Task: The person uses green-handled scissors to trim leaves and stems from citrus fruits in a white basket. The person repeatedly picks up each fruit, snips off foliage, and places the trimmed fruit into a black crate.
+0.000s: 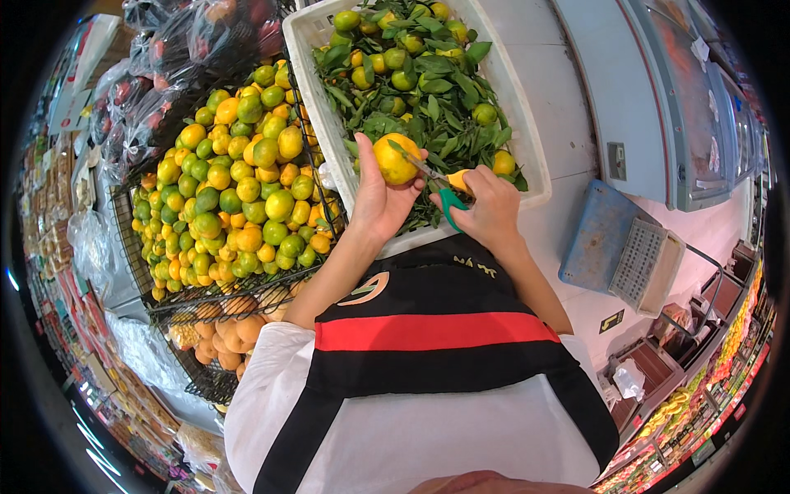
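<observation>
My left hand [389, 200] holds a yellow-orange mandarin [395, 162] above the front part of a white plastic crate [536, 145]. A green leaf [400, 150] lies against the top of the fruit. In my right hand [490, 207] is a pair of scissors [452, 209] with one green and one yellow handle. Their metal blades reach to the leaf and stem end of the mandarin; whether they are parted there I cannot tell. Under both hands the crate is full of leafy twigs [441, 102] and green-yellow mandarins [404, 80].
To the left, a black wire rack [300, 99] bears a heap of loose mandarins [247, 188]. Round orange-brown fruit [234, 336] sits in front of it; bagged fruit [139, 92] lies behind. At right are a display freezer [636, 105], a blue flatbed cart [595, 238] and a grey basket [648, 265].
</observation>
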A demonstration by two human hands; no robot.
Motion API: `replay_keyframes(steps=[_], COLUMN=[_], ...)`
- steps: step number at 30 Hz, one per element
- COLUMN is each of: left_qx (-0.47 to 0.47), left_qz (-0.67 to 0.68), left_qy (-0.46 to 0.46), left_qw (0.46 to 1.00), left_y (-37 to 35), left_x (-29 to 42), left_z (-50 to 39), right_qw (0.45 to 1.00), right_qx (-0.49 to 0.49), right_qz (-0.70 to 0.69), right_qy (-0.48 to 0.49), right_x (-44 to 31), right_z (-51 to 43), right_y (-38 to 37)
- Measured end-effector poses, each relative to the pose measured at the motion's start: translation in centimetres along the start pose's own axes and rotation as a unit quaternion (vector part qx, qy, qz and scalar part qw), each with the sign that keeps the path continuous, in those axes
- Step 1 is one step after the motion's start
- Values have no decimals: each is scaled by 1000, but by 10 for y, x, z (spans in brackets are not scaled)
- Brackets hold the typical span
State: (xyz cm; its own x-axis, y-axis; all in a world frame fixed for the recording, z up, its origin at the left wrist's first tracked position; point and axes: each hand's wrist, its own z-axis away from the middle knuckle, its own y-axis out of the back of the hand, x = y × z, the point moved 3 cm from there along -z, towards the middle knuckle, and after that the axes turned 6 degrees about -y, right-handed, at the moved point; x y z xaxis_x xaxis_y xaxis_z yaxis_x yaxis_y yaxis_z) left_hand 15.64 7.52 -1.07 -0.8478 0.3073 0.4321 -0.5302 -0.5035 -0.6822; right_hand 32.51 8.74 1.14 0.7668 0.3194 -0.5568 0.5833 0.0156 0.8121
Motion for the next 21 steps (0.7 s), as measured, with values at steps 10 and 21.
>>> replay_keyframes(steps=[10, 21], left_qx=[21, 3], left_qz=[-11, 15], left_qy=[0, 53], left_qw=[1000, 998], left_y=[7, 19], left_x=[-11, -20], left_z=[-1, 0], right_qw=[999, 997], right_qx=[-16, -39], right_qz=[30, 28], right_qy=[19, 60], right_x=[4, 23], right_z=[-1, -1], right_y=[2, -5])
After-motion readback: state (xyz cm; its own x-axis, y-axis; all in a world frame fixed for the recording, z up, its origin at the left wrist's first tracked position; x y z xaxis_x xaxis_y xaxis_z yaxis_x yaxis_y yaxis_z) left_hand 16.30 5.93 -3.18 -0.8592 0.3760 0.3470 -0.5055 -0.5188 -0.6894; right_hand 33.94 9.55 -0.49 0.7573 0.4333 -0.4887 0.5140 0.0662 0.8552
